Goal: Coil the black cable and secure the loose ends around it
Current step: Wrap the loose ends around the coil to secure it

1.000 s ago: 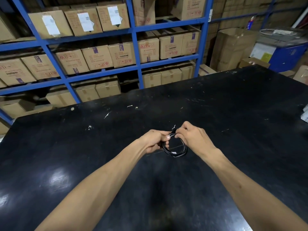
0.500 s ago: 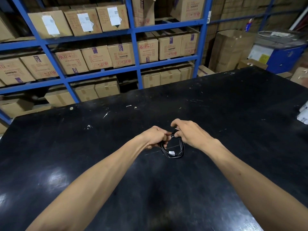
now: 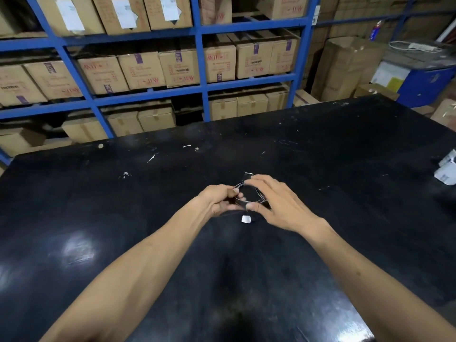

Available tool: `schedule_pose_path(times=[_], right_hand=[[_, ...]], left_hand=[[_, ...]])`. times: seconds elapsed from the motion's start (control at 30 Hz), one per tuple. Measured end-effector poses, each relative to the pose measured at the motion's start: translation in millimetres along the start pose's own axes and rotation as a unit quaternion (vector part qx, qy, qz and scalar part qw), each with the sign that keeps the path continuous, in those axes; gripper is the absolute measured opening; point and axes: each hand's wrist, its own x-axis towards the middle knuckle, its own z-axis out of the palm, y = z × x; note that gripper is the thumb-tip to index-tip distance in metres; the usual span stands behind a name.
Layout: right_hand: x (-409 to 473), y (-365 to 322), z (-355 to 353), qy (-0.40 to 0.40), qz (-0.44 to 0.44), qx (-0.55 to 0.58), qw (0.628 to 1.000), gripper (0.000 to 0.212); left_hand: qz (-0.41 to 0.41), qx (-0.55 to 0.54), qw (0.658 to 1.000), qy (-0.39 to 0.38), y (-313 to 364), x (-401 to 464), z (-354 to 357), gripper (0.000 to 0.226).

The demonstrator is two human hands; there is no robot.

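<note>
We hold the cable [image 3: 249, 193] in a small coil just above the table [image 3: 320, 149], between our two hands near the middle of the tabletop. Our left hand [image 3: 219, 198] is curled, its thumb and fingertips pinched together on the left side of the coil. Our right hand [image 3: 276, 203] arches over the right side with its fingers spread apart; its thumb [image 3: 254, 206] presses at the near edge of the coil and its fingers reach over the far edge, but the motion blur keeps us from telling whether they grip the cable or only touch it. A small white tag [image 3: 246, 219] hangs just below the coil, near our right thumb. A short bit with a pale end [image 3: 248, 174] sticks up beyond the right fingertips; we cannot tell whether it is a cable end.

The table is black, glossy and flecked with small white scraps. At its right edge lies a white object [image 3: 446, 170], well apart from our hands. Beyond the far edge stands a blue rack [image 3: 202, 87] filled with cardboard boxes [image 3: 177, 67].
</note>
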Motion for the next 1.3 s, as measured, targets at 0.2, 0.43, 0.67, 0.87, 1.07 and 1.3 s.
schedule_pose_path(times=[0.2,0.43,0.67,0.87,1.07,1.3], right_hand=[[4.9,18.5,15.4,0.078,-0.072,-0.078,0.991,0.043],[24.9,31.2,17.8,0.032,0.062,0.077,0.995,0.034],[44.5,47.0,23.5,-0.022,0.121,0.166,0.978,0.029],[64.5,63.7,40.3,-0.092,0.156,0.212,0.96,0.027],[82.8,97.5,82.5,-0.17,0.26,0.23,0.922,0.044],[79.3,101.7,158.0,-0.263,0.338,0.091,0.899,0.048]], left_hand=[[-0.027,-0.088,0.995,0.025,5.8,2.2,3.7,0.016],[0.086,0.255,0.956,0.121,-1.3,6.1,-1.5,0.037],[0.226,0.398,0.888,0.039,-1.0,16.6,-13.2,0.034],[0.232,0.456,0.855,0.079,-9.9,52.2,-11.0,0.028],[0.162,0.421,0.869,0.204,-21.2,93.1,-38.7,0.025],[0.103,0.4,0.871,0.264,-29.3,121.7,-70.4,0.027]])
